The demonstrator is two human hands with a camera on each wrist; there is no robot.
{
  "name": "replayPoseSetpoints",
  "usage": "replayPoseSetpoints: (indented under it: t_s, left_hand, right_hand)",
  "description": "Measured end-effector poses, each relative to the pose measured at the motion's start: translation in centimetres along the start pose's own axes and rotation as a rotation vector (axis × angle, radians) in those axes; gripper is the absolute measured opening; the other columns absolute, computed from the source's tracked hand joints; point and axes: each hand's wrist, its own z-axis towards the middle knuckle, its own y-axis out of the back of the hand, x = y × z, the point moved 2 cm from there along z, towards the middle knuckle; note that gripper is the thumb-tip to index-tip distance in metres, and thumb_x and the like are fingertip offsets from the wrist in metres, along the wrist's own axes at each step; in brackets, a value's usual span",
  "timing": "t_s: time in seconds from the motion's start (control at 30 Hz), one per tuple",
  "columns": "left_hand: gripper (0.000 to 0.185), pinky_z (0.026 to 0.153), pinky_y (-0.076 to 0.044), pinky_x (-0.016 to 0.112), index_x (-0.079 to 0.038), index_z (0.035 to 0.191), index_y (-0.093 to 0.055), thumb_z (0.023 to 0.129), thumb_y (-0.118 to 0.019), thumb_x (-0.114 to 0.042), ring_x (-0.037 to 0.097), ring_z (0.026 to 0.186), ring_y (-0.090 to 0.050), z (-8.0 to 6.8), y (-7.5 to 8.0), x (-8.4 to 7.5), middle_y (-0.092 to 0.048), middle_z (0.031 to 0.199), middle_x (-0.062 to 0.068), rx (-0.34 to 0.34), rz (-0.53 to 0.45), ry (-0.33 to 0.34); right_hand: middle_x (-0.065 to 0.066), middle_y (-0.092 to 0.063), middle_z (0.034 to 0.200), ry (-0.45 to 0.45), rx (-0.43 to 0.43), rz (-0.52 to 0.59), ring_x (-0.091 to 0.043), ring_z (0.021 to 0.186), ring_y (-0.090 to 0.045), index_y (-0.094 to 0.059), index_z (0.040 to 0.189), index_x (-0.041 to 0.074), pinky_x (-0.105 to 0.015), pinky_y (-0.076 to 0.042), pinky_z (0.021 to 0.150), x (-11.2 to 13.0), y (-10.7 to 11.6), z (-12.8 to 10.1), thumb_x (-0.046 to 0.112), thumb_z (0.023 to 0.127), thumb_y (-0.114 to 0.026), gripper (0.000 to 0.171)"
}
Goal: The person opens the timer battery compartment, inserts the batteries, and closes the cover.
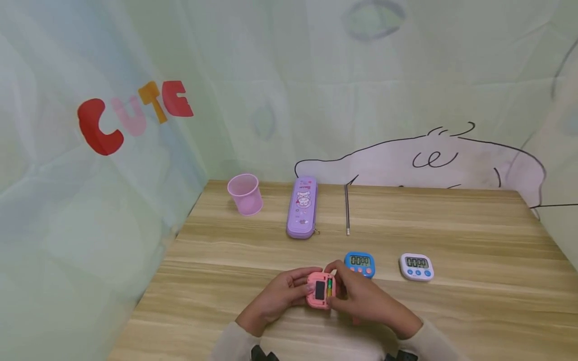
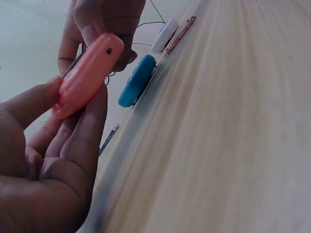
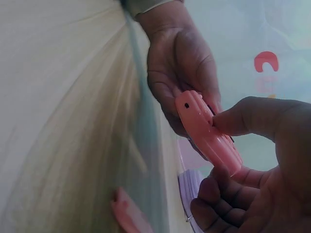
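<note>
A pink digital timer point(image 1: 313, 302) is held over the table with its back facing up. A dark panel shows on that back, beside an uncovered battery slot with a green and yellow battery point(image 1: 329, 285) in it. My left hand point(image 1: 281, 296) grips the timer's left side, thumb on the back and fingers underneath, as the left wrist view shows. Thumb and fingers of my right hand point(image 1: 367, 297) hold its other side, right at the slot. On the table below the right hand lies a small pink piece point(image 3: 130, 213), partly hidden in the head view.
A blue timer point(image 1: 367, 258) sits just beyond my right hand, and a white timer point(image 1: 417, 275) farther right. Toward the back stand a pink cup point(image 1: 249, 203), a purple pencil case point(image 1: 301, 220) and a dark pencil point(image 1: 347, 208). Printed cloth encloses the table.
</note>
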Motion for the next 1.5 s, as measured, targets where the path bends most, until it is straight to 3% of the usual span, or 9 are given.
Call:
replayPoseSetpoints:
  t_s: [0.23,0.47,0.7,0.83,0.97,1.27,1.5]
  left_hand:
    - [0.048,0.090,-0.055,0.035,0.001,0.140,-0.048,0.097,-0.062,-0.014,0.025,0.110,-0.063,0.2,0.2,0.1,-0.057,0.132,0.020,-0.016,0.034,-0.001]
    - [0.048,0.091,-0.054,0.037,-0.003,0.142,-0.047,0.097,-0.061,-0.014,0.026,0.112,-0.062,0.2,0.5,0.2,-0.056,0.134,0.019,-0.073,0.019,-0.001]
    - [0.048,0.091,-0.054,0.037,-0.008,0.141,-0.050,0.096,-0.063,-0.016,0.028,0.112,-0.062,0.5,0.8,0.2,-0.057,0.133,0.018,-0.118,0.019,0.015]
    - [0.047,0.090,-0.054,0.036,-0.008,0.141,-0.050,0.096,-0.062,-0.016,0.027,0.113,-0.061,0.5,0.8,0.1,-0.056,0.134,0.017,-0.120,0.012,0.020]
    - [0.047,0.090,-0.055,0.036,-0.007,0.141,-0.050,0.097,-0.062,-0.015,0.026,0.113,-0.061,0.4,0.8,0.1,-0.056,0.134,0.017,-0.122,0.000,0.021]
    - [0.047,0.090,-0.055,0.036,-0.006,0.141,-0.050,0.097,-0.062,-0.014,0.027,0.112,-0.062,0.4,0.8,0.3,-0.056,0.133,0.018,-0.121,-0.003,0.021]
    - [0.047,0.091,-0.054,0.036,-0.006,0.142,-0.049,0.097,-0.061,-0.014,0.027,0.113,-0.061,0.3,0.7,0.4,-0.056,0.134,0.018,-0.120,-0.015,0.011]
  right_hand:
    - [0.009,-0.057,0.082,-0.006,-0.033,-0.053,-0.006,0.069,-0.054,-0.049,0.131,0.012,-0.024,-0.049,0.058,-0.3,0.0,-0.3,0.033,0.087,-0.074,0.055]
    - [0.002,-0.061,0.102,-0.038,-0.005,-0.102,-0.004,0.059,-0.057,-0.044,0.142,0.009,-0.027,-0.054,0.068,-0.8,0.5,-1.7,0.033,0.090,-0.071,0.063]
    - [0.003,-0.062,0.105,0.031,-0.085,-0.285,-0.012,0.098,-0.060,-0.059,0.121,0.007,-0.038,-0.054,0.089,-1.5,1.2,-3.6,0.027,0.085,-0.076,0.045]
    - [0.002,-0.063,0.109,0.035,-0.107,-0.313,-0.016,0.103,-0.060,-0.062,0.115,0.008,-0.040,-0.053,0.092,-1.9,1.4,-4.6,0.028,0.084,-0.077,0.040]
    - [0.002,-0.061,0.115,-0.027,-0.108,-0.315,-0.018,0.109,-0.058,-0.062,0.116,0.011,-0.043,-0.050,0.096,-2.4,1.4,-5.2,0.034,0.082,-0.078,0.044]
    - [0.002,-0.059,0.115,-0.103,-0.111,-0.365,-0.017,0.106,-0.056,-0.064,0.117,0.012,-0.044,-0.051,0.095,-2.9,1.1,-5.5,0.043,0.075,-0.082,0.055]
    - [0.001,-0.055,0.111,-0.090,-0.105,-0.426,-0.015,0.101,-0.052,-0.065,0.116,0.010,-0.043,-0.052,0.091,-2.4,0.7,-5.5,0.041,0.073,-0.083,0.055]
